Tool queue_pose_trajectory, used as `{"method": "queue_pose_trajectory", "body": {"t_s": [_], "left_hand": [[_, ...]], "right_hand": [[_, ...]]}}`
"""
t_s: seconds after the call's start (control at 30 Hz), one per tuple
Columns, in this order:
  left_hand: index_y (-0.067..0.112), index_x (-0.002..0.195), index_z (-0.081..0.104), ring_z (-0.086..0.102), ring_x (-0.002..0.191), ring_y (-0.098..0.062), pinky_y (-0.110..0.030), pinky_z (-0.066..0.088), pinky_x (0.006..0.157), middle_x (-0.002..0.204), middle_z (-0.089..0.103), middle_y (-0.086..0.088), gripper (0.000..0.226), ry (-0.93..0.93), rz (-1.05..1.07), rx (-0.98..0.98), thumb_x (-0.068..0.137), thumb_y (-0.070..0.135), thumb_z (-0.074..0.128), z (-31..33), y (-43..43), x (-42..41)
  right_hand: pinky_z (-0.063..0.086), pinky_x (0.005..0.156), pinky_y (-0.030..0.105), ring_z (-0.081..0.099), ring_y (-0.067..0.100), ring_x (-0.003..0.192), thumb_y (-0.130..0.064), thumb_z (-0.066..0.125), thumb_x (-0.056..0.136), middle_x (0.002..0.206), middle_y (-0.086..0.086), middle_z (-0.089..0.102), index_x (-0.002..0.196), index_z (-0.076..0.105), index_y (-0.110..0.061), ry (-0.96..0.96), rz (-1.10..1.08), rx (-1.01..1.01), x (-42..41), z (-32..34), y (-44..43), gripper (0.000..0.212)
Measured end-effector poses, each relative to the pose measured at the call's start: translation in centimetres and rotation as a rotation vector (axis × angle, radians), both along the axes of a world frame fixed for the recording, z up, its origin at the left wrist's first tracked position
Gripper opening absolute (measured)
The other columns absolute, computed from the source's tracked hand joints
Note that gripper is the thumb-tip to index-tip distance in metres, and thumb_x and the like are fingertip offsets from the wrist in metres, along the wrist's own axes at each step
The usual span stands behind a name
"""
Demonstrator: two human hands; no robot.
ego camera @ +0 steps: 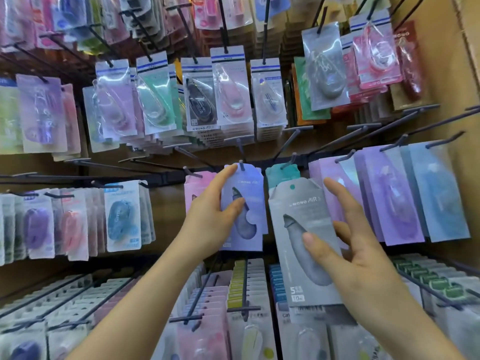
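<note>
**At the display wall (pixel 462 105), tape packs are compared**

A grey pack (pixel 293 203), unhooked, is pinched between the right hand's (pixel 363 261) thumb and fingers, face up for reading. A lavender pack (pixel 250 185), hung on its hook (pixel 241 166), is clasped by the left hand (pixel 215 216), likely for comparison.

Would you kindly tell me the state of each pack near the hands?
Lavender pack: on its peg, gripped by the left hand.
Grey pack: off the pegs, hang hole free, held by the right hand.
Teal pack: hanging on its peg.
</note>
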State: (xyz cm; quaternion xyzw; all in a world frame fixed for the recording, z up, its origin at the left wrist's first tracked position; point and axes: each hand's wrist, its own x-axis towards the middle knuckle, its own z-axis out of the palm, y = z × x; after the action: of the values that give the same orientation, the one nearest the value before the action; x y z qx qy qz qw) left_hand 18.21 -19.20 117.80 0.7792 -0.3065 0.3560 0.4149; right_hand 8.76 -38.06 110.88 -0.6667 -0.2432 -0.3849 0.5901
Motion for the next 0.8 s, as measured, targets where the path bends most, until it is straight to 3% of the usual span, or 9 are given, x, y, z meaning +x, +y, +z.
{"method": "queue_pose_trajectory", "body": {"t_s": [0.1,0.2,0.3,0.4,0.5,0.6,0.7,0.8], "left_hand": [[0.046,0.142,0.033,0.065,0.094,-0.021,-0.044,0.054,0.083,0.116,0.066,-0.001,0.056,-0.009,0.121,0.083,0.096,0.026,0.059,0.7,-0.5,1.0],[0.038,0.146,0.029,0.058,0.077,-0.02,-0.034,0.046,0.065,0.095,0.061,0.0,0.059,-0.114,0.363,0.251,0.095,0.028,0.058,1.4,-1.2,1.9],[0.032,0.144,0.034,0.056,0.102,-0.026,-0.031,0.041,0.074,0.116,0.058,-0.005,0.059,-0.235,0.529,0.324,0.092,0.031,0.062,1.8,-1.6,2.9],[0.028,0.14,0.045,0.044,0.118,-0.026,-0.035,0.042,0.085,0.129,0.051,-0.004,0.055,-0.344,0.695,0.401,0.09,0.034,0.064,2.1,-1.9,3.6],[0.025,0.124,0.06,0.045,0.109,-0.03,-0.039,0.04,0.078,0.117,0.053,-0.005,0.048,-0.514,0.883,0.507,0.08,0.041,0.072,2.1,-2.3,4.3],[0.026,0.109,0.065,0.046,0.101,-0.028,-0.038,0.033,0.072,0.107,0.053,-0.004,0.039,-0.578,0.974,0.531,0.075,0.042,0.074,2.3,-3.0,4.8],[0.027,0.108,0.064,0.045,0.101,-0.028,-0.038,0.031,0.073,0.107,0.052,-0.004,0.035,-0.569,1.0,0.54,0.077,0.039,0.073,2.4,-3.5,4.9],[0.022,0.099,0.068,0.05,0.086,-0.029,-0.036,0.029,0.065,0.092,0.057,-0.007,0.044,-0.628,0.996,0.593,0.059,0.029,0.083,1.6,-3.5,4.6]], "right_hand": [[0.051,0.069,0.017,0.069,0.001,0.086,-0.049,0.066,0.067,0.097,-0.024,0.069,0.126,0.033,-0.071,0.022,-0.008,0.036,0.3,0.0,0.0,0.071],[0.051,0.072,0.018,0.069,-0.002,0.088,-0.035,0.069,0.079,0.093,-0.023,0.072,0.131,0.041,-0.055,0.071,0.055,0.116,0.8,0.2,-0.5,0.063],[0.055,0.082,0.035,0.072,0.013,0.094,-0.032,0.069,0.077,0.1,-0.008,0.076,0.133,0.048,-0.041,0.133,0.092,0.156,1.1,0.3,-0.9,0.06],[0.057,0.079,0.036,0.073,0.018,0.094,-0.025,0.068,0.082,0.1,-0.003,0.076,0.129,0.053,-0.036,0.156,0.11,0.183,1.3,0.4,-1.2,0.051],[0.059,0.075,0.035,0.074,0.019,0.092,-0.028,0.071,0.077,0.099,-0.003,0.076,0.123,0.057,-0.036,0.173,0.13,0.178,1.2,0.5,-1.3,0.049],[0.058,0.064,0.023,0.074,0.014,0.088,-0.031,0.073,0.065,0.098,-0.006,0.076,0.112,0.062,-0.035,0.187,0.147,0.179,1.1,0.7,-1.2,0.048],[0.057,0.071,0.03,0.074,0.019,0.091,-0.031,0.076,0.061,0.099,-0.001,0.076,0.11,0.068,-0.025,0.2,0.149,0.168,1.2,0.8,-1.1,0.05],[0.056,0.072,0.035,0.074,0.022,0.091,-0.035,0.081,0.051,0.102,0.002,0.076,0.113,0.065,-0.026,0.204,0.141,0.211,1.5,0.7,-0.9,0.065]]}}
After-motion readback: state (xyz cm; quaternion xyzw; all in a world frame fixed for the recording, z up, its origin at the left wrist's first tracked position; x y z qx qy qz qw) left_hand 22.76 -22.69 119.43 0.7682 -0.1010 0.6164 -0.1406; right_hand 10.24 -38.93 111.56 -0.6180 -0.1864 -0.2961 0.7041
